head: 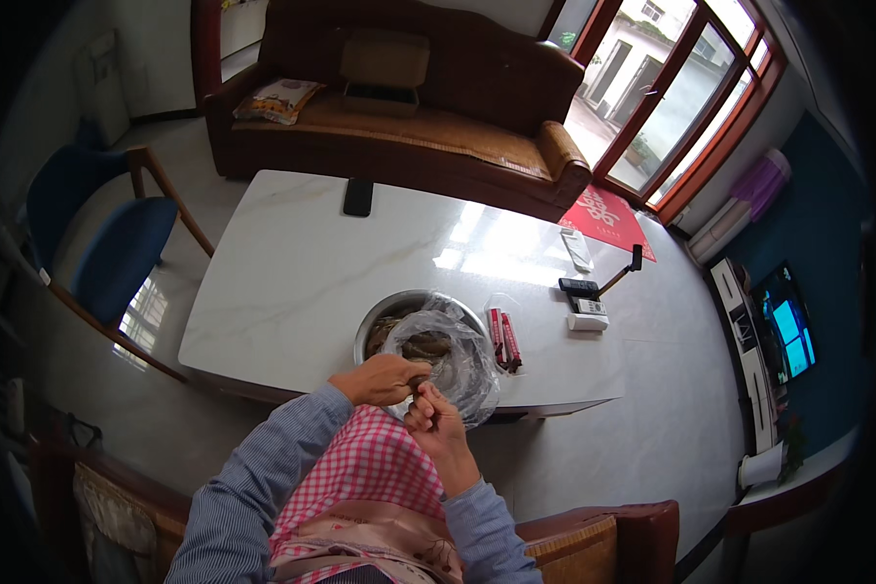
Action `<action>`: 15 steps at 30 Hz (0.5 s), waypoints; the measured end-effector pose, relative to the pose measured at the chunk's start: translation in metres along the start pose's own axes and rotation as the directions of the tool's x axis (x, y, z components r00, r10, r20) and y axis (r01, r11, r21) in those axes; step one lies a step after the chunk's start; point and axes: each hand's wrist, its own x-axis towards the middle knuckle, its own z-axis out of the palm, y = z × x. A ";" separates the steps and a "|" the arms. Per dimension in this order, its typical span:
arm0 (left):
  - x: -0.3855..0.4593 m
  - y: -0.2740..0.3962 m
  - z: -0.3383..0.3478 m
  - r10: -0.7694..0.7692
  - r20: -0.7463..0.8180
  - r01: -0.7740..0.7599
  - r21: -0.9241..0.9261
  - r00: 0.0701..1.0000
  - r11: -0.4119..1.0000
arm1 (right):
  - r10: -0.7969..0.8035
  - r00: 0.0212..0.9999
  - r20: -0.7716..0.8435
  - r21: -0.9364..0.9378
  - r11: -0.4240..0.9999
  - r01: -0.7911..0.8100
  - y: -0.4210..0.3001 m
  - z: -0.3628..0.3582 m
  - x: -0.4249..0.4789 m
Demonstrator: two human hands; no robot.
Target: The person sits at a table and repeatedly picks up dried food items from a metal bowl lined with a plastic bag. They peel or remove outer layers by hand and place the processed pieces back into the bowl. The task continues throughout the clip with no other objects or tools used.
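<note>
A round metal basin (pixel 362 330) stands at the near edge of the table, with brownish pieces (pixel 384 334), too unclear to name exactly, at its left side. A clear plastic bag (pixel 474 365) lies open in it and hangs over the right rim; more brown pieces (pixel 429 344) show within its mouth. Over the basin's near rim my two hands meet fingertip to fingertip. My left hand (pixel 383 379) pinches a small brown piece (pixel 419 379), mostly hidden by the fingers. Close below it, my right hand (pixel 438 422) has curled fingers gripping the same piece.
Red-wrapped sticks (pixel 509 342) lie right of the basin. Farther right are a black remote (pixel 578 287), a white box (pixel 588 322) and a stick with a black end (pixel 620 277). A black phone (pixel 358 197) rests at the table's far edge. A blue chair (pixel 124 255) stands left.
</note>
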 end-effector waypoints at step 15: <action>0.010 -0.007 0.014 -0.112 0.038 0.116 -0.509 0.993 0.853 | -0.143 0.983 -0.113 -0.073 0.988 0.135 -0.043 0.027 -0.003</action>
